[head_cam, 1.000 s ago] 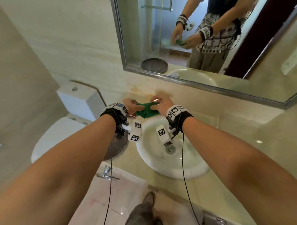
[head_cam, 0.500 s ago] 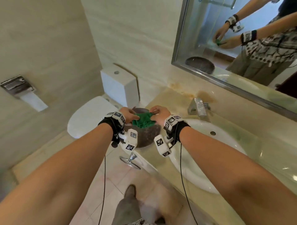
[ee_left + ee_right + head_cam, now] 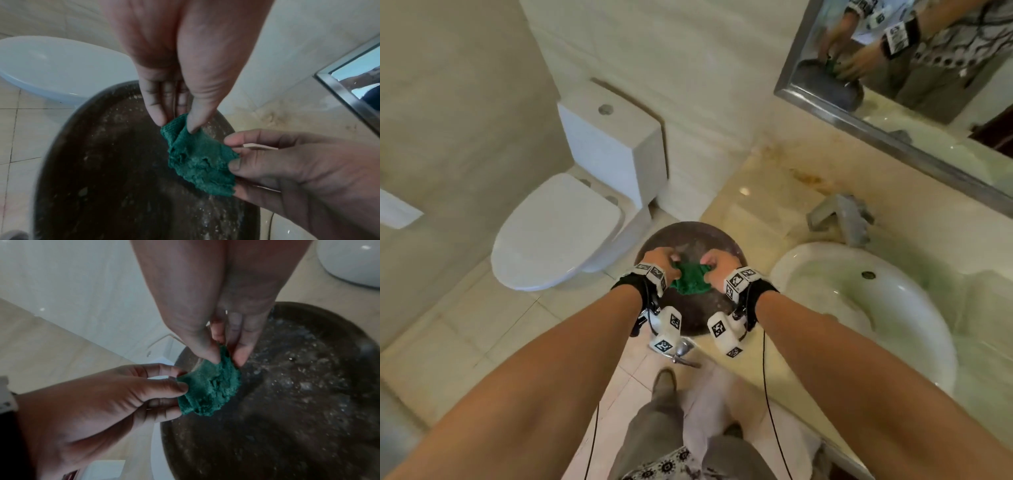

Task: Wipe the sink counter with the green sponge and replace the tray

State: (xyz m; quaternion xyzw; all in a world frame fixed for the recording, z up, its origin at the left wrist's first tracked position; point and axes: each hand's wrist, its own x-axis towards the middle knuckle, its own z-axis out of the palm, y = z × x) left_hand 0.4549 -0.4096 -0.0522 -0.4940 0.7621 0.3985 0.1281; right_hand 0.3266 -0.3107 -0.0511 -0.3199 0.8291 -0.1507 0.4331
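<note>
Our left fingers (image 3: 158,113) and thumb pinch the upper left corner of the sponge (image 3: 202,155), tips pointing down, narrow, cloth-thin green edge between them. Our right fingers (image 3: 240,353) pinch the opposite side the same way, thumb on the near face, the rest behind it. So the sponge is stretched between both pinches, ragged and crumpled, hanging in air just above the tray (image 3: 690,236), not touching it as far as we can tell.

Left hand (image 3: 661,262) and right hand (image 3: 720,263) sit close together, knuckles up, wrists bent slightly inward, each with a marker band and a white camera block under the wrist. Both forearms run straight out from us, nearly parallel, converging over the tray.

Tray is round, dark, speckled with pale residue, at the left end of the worktop (image 3: 750,205), overhanging its edge. Sink (image 3: 914,308) to the right of it, tap (image 3: 842,216) behind the sink. Toilet (image 3: 558,233) left of the worktop, lid down. Mirror (image 3: 893,102) above, showing both hands on the sponge.
</note>
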